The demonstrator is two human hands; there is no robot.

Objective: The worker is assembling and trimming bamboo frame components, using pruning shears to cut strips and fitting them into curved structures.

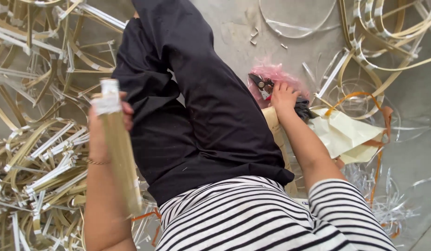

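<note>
— What have I got in the left hand (98, 135)?

— A bundle (118, 148) of pale strips, taped white at the top end. The fingers are wrapped tight round it near that tape, and it stands nearly upright, just left of the black trouser leg (197, 102).

— And the right hand (284, 96)?

— It's stretched out to the floor (234, 23), resting on the cutters (263, 85) that lie on a pink bag (276, 74). The fingers curl over the handles, but I can't tell from here whether they've closed on them or only touch.

— How would I handle this well?

— I'd judge the grip on the bundle should stay close under the tape so the strips don't fan out. With the cutters, I'd get the whole palm round both handles, blades pointing away from the leg, since that leg lies near the reach.

— Anything in the way?

— A cream sheet (341, 135) and an orange strap (364, 95) lie just right of the hand, and loose strips (39, 162) are heaped to the left. I'd keep the wrist clear of the strap so it doesn't snag.
</note>
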